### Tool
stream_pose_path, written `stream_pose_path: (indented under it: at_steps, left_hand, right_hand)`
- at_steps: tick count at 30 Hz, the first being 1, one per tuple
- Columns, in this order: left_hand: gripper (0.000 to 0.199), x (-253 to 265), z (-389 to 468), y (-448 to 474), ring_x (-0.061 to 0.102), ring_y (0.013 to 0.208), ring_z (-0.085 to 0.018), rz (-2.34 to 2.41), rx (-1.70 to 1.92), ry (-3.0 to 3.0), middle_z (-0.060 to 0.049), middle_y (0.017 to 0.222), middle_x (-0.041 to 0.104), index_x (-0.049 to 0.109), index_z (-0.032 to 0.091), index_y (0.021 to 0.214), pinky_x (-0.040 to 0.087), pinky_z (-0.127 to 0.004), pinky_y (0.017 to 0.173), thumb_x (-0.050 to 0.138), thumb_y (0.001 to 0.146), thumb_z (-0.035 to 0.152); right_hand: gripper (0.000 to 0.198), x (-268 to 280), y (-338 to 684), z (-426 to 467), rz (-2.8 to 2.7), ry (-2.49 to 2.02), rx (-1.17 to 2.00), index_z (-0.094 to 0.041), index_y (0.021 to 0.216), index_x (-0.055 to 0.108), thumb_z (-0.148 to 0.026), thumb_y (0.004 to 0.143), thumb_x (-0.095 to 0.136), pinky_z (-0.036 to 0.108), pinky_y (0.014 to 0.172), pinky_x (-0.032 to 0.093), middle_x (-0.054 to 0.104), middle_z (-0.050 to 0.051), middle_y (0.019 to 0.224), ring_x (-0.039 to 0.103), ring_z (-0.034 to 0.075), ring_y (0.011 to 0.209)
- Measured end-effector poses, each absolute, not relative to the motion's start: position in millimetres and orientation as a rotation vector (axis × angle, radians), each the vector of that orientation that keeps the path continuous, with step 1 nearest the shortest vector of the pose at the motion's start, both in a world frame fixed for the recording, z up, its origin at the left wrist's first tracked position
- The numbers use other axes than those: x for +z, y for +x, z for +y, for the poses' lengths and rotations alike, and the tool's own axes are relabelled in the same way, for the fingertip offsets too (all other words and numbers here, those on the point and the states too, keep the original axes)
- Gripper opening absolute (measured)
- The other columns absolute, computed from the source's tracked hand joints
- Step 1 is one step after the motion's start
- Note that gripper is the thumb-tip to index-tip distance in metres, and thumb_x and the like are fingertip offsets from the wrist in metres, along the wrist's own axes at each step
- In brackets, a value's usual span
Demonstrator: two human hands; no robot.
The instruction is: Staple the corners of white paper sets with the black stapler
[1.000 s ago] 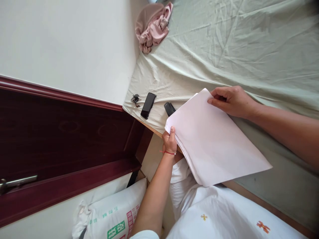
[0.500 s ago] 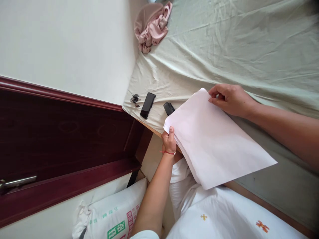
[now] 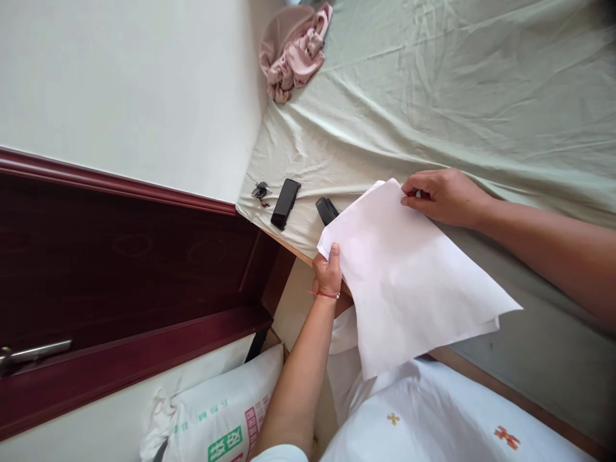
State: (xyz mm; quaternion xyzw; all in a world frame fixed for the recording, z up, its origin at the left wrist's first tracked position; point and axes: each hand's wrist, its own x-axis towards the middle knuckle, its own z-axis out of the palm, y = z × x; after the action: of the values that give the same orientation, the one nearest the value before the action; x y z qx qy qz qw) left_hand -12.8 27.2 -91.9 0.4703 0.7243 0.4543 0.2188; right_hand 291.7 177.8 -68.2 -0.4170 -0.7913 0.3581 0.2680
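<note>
Several sheets of white paper [image 3: 414,276] hang tilted over my lap at the bed's edge. My left hand [image 3: 328,273], with a red string at the wrist, is closed on their left corner; its thumb lies on top and its other fingers are hidden beneath. At the upper right edge my right hand [image 3: 440,196] pinches the paper between thumb and fingertips. A black stapler-like object [image 3: 326,210] lies on the bed just past the left corner of the sheets, partly covered by them.
On the pale green bedsheet [image 3: 385,122] lie a black phone [image 3: 285,203], keys [image 3: 260,191] and a bunched pink cloth [image 3: 293,58]. A dark red door [image 3: 120,250] stands at left. Below it rests a white printed sack [image 3: 216,410].
The top sheet has shifted left and down, and its lower end has swung leftward. Edges of sheets behind it now show at the top and lower right. Both hands keep their hold.
</note>
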Motion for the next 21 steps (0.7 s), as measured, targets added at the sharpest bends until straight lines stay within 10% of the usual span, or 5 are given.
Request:
stream_pose_path:
  at_steps: [12, 21]
  left_hand:
    - [0.058, -91.0, 28.0, -10.1, 0.079, 0.122, -0.035, 2.033, 1.27, 1.3, -0.014, 0.107, 0.086, 0.084, 0.016, 0.105, 0.063, -0.044, 0.106, 0.072, 0.093, 0.072]
    - [0.062, -89.8, 28.8, -8.1, 0.079, 0.123, -0.036, 2.014, 1.294, 1.276, -0.016, 0.116, 0.086, 0.084, 0.015, 0.111, 0.061, -0.047, 0.11, 0.073, 0.092, 0.073]
  right_hand:
    - [0.052, -69.2, 293.1, 176.2, -1.944, -1.144, 0.97, -0.03, 0.134, 0.067, -0.029, 0.082, 0.068, 0.043, 0.078, 0.053, 0.073, 0.01, 0.13, 0.06, 0.022, 0.073]
    - [0.021, -69.6, 293.1, 177.9, -2.211, -1.041, 0.921, -0.026, 0.096, 0.078, -0.027, 0.087, 0.059, 0.036, 0.074, 0.045, 0.075, 0.007, 0.098, 0.065, 0.022, 0.079]
